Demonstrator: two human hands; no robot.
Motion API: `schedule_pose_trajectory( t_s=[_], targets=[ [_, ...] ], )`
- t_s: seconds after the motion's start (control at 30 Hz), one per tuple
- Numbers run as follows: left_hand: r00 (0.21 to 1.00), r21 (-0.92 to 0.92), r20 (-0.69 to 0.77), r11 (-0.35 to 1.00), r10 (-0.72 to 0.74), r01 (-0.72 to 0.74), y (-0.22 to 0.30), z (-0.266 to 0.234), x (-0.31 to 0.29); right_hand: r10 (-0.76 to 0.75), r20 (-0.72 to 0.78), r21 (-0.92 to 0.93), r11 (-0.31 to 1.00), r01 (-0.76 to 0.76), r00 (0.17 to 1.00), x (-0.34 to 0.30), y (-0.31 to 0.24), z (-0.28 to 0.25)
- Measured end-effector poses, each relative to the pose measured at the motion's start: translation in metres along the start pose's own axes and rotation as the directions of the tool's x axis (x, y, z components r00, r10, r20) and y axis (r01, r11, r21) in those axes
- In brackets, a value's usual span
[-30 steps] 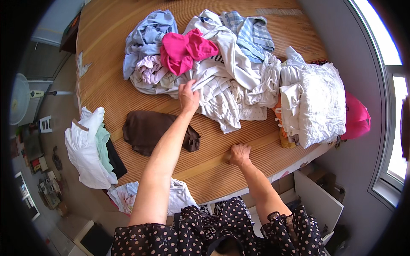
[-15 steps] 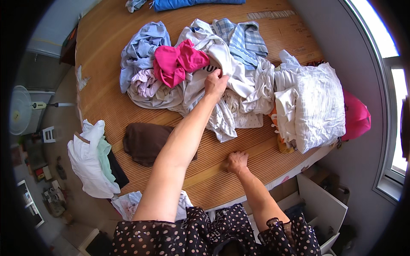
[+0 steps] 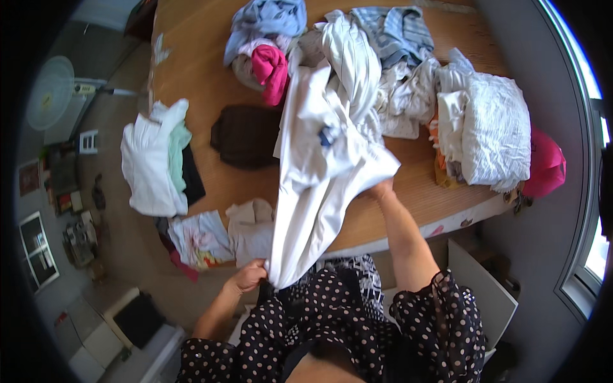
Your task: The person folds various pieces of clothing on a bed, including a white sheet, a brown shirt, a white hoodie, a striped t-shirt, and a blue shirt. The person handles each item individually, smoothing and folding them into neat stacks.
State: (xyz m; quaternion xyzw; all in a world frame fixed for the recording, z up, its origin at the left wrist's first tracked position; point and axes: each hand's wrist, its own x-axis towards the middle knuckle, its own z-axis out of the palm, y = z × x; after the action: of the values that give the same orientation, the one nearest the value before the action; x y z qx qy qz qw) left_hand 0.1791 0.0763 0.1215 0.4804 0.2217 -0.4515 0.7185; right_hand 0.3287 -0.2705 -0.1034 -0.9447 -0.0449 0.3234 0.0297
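Observation:
A long white garment with a small dark blue patch stretches from the heap toward me, its near end over the table's front edge. My left hand pinches its lower left corner, close to my body. My right hand is closed at the garment's right edge, its fingers partly hidden under the cloth. Behind it, the far end of the garment runs into the heap, beside another white crumpled cloth. A bright pink cloth lies at the heap's left, and a folded dark brown cloth sits left of the white garment.
Folded white and mint clothes stand at the table's left edge. Two small folded garments lie at the front left. A white folded stack sits on the right, beside a pink bundle. A blue checked cloth is at the back.
The white garment has been pulled out of the heap toward me. My left hand has drawn back to the front edge with it, and my right hand has left the tabletop for its edge.

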Motion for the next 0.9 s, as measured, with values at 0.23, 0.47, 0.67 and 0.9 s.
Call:
schedule_pose_trajectory(
  t_s=[0.23, 0.47, 0.67, 0.9],
  targets=[
    [0.889, -0.116, -0.341, 0.952, -0.306, 0.283, -0.166, -0.066, -0.057, 0.203, -0.137, 0.911, 0.411, 0.043, 0.969, -0.033, 0.011, 0.007],
    [0.675, 0.811, -0.5, 0.566, 0.543, 0.145, -0.17, -0.074, -0.025, -0.189, 0.105, 0.963, 0.265, -0.052, 0.976, -0.117, -0.086, 0.04],
    [0.475, 0.798, -0.436, 0.573, 0.764, -0.189, -0.081, -0.061, 0.11, -0.358, 0.109, 0.989, 0.129, -0.067, 0.927, -0.174, -0.143, 0.022],
    [0.903, 0.171, -0.357, 0.967, 0.239, -0.188, -0.046, -0.015, 0.121, -0.32, 0.244, 0.956, -0.079, -0.282, 0.916, -0.175, -0.115, 0.012]
  ],
)
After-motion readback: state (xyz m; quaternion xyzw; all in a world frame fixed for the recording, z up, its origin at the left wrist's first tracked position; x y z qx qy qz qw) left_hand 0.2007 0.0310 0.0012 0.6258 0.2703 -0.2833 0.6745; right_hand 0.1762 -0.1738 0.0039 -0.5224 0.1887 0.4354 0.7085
